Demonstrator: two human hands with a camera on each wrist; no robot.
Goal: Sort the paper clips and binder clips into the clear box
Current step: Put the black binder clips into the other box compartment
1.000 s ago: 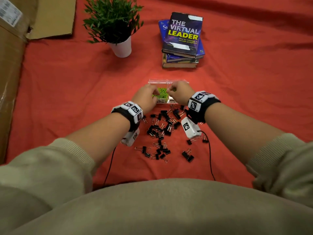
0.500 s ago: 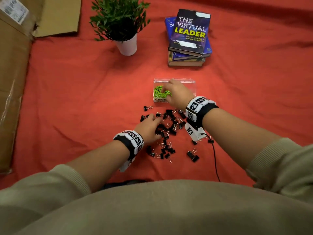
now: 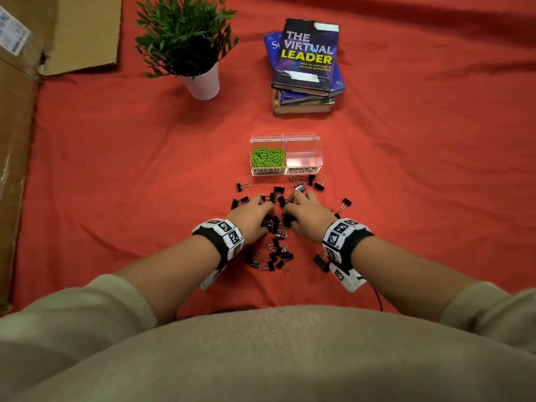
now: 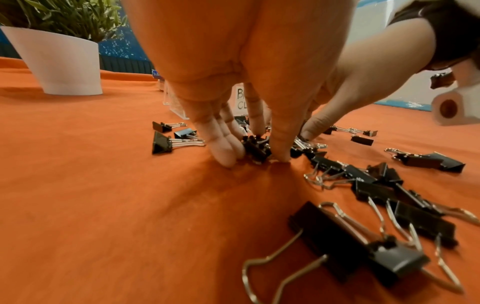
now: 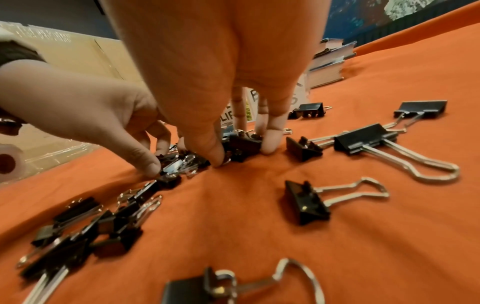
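Observation:
The clear two-part box (image 3: 303,140) stands on the red cloth. Its left part, labelled PAPER CLIPS, holds green paper clips (image 3: 267,156); its right part, labelled BINDER CLIPS, holds nothing. Black binder clips (image 3: 275,258) lie scattered in front of the box. My left hand (image 3: 259,212) is down in the pile, and in the left wrist view its fingers (image 4: 224,151) and thumb pinch a small bunch of binder clips (image 4: 255,146). My right hand (image 3: 293,208) is beside it, its thumb (image 5: 217,153) and fingers curled round more binder clips (image 5: 245,144).
A potted plant in a white pot (image 3: 201,82) stands at the back left and a stack of books (image 3: 306,68) at the back right. Cardboard (image 3: 17,140) runs along the left edge. Loose clips (image 3: 345,203) lie right of my hands.
Both hands have come back from the box to the binder clip pile, the left first, then the right. They now close on clips there.

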